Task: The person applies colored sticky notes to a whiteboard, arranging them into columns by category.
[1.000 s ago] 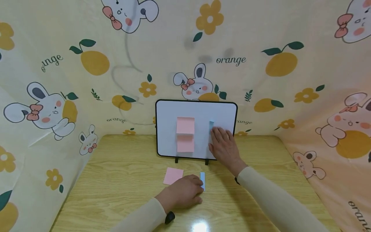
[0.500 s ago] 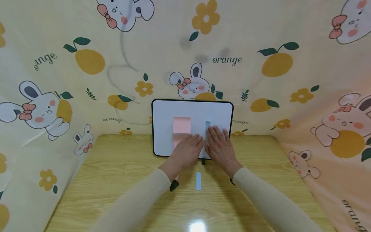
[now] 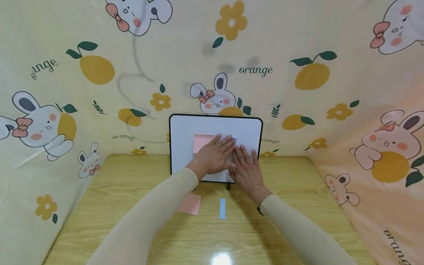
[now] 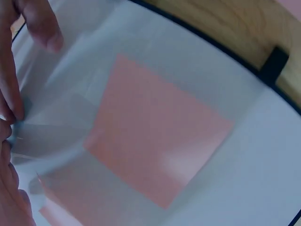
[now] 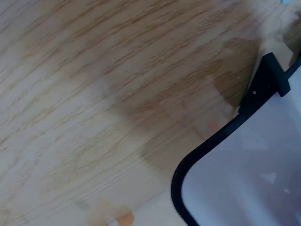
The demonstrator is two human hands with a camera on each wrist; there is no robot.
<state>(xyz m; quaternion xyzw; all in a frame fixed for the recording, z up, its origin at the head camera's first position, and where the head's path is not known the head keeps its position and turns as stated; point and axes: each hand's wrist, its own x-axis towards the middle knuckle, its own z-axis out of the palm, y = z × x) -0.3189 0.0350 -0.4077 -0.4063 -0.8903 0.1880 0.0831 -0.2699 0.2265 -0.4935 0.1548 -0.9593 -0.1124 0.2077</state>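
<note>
A small whiteboard (image 3: 182,143) with a black rim stands on the table. My right hand (image 3: 246,171) lies on its right half with fingers straight. Beside it, my left hand (image 3: 213,156) presses against the board, fingers extended, thumb by the right hand. A blue paper strip (image 3: 233,138) on the board is mostly covered by my hands; just its top end peeks out. Left of it is a pink sticky note (image 3: 201,142), partly behind the left hand. A lower pink note (image 4: 160,132) shows fully in the left wrist view. The right wrist view shows neither hand.
On the table in front of the board lie another pink sticky note (image 3: 191,204), partly under the left sleeve, and a second blue strip (image 3: 222,208). Black feet (image 5: 265,82) prop the board. A patterned cloth (image 3: 275,84) hangs behind and at both sides.
My left hand has risen from beside the blue strip on the table onto the board, next to the right hand. The right hand stays on the board. The head view has shifted slightly.
</note>
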